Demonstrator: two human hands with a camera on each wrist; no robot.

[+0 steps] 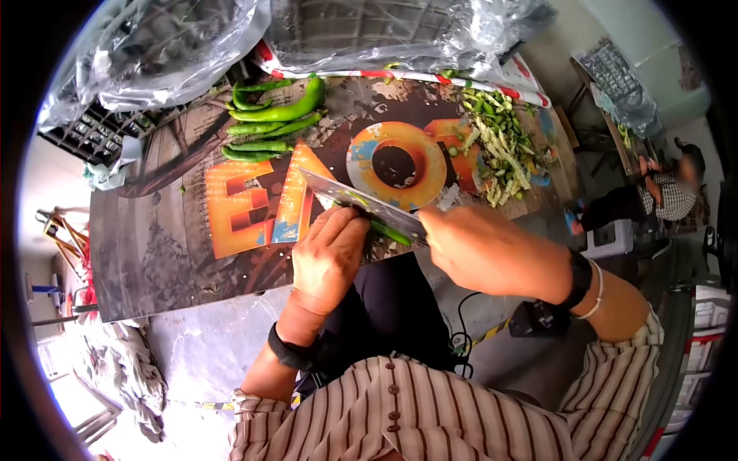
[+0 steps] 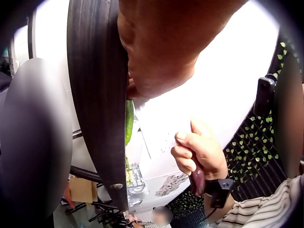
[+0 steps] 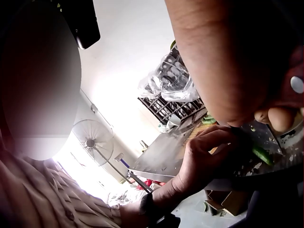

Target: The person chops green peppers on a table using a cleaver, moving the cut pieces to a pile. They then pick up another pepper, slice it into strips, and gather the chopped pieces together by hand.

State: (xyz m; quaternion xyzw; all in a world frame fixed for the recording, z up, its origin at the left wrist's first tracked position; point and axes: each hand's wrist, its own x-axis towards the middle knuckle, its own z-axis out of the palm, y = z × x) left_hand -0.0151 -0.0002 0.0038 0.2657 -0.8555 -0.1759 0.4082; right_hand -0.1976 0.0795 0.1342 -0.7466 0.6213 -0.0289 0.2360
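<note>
My right hand (image 1: 484,244) grips a wide-bladed knife (image 1: 361,201) by its handle; the dark red handle (image 2: 197,179) shows in the left wrist view. The blade slants across a green pepper (image 1: 390,233) at the table's near edge. My left hand (image 1: 330,250) holds that pepper down, fingers bent over it beside the blade, and hides part of it. Several whole green peppers (image 1: 277,114) lie farther back on the left. A heap of cut pepper pieces (image 1: 503,142) lies at the right.
Plastic-covered crates (image 1: 361,34) stand along the table's back edge, with a black crate (image 1: 84,138) at the left. The patterned table (image 1: 146,230) ends close to my legs. Someone in a checked shirt (image 1: 676,196) sits at the far right. Below the table lies a cable (image 1: 463,326).
</note>
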